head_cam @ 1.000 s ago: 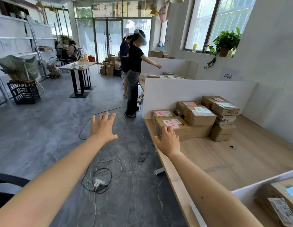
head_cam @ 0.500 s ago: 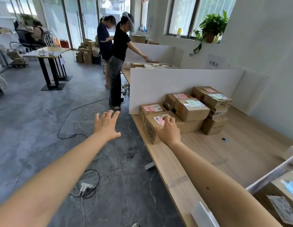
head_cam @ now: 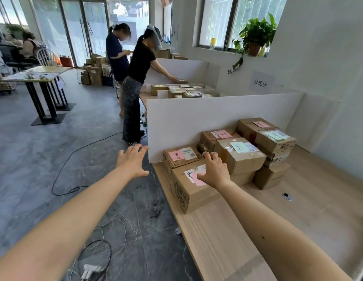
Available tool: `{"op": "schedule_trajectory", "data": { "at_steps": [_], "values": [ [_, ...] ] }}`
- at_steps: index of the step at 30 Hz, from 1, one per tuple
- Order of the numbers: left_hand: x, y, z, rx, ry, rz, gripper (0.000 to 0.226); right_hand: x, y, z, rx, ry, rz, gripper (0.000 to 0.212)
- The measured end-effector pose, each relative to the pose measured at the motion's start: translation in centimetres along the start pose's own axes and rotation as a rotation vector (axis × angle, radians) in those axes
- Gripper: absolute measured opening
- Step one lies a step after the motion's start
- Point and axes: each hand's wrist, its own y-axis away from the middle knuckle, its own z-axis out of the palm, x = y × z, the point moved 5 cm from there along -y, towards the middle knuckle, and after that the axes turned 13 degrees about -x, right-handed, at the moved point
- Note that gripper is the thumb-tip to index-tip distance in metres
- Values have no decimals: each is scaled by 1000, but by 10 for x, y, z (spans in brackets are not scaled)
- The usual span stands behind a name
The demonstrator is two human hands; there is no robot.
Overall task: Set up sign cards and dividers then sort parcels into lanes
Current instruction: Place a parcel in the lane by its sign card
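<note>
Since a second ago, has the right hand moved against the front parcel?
Yes. The right hand has slid forward over the front parcel. Its fingertips only reached the pink label then, and now they lie beyond it.

Wall sign [head_cam: 260, 83] reads 分拣台; parcel labels [head_cam: 176, 155] illegible.

Grey marble floor [head_cam: 34, 159], white walls [head_cam: 328, 57], sunlit windows [head_cam: 215, 19], potted plant [head_cam: 255, 35]

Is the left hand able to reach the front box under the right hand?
Probably yes: the left hand hovers open over the floor beside the front box, and nothing stands between them.
</note>
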Motion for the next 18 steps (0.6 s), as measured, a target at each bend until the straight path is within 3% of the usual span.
{"op": "schedule_trajectory", "data": {
  "at_steps": [6,18],
  "values": [
    [32,-78,-3,-62,46,149,95,48,-49,-18,14,-10,71,72],
    [137,-153,11,-177,54,435,98,139,-48,-15,24,-78,300,70]
  ]
}}
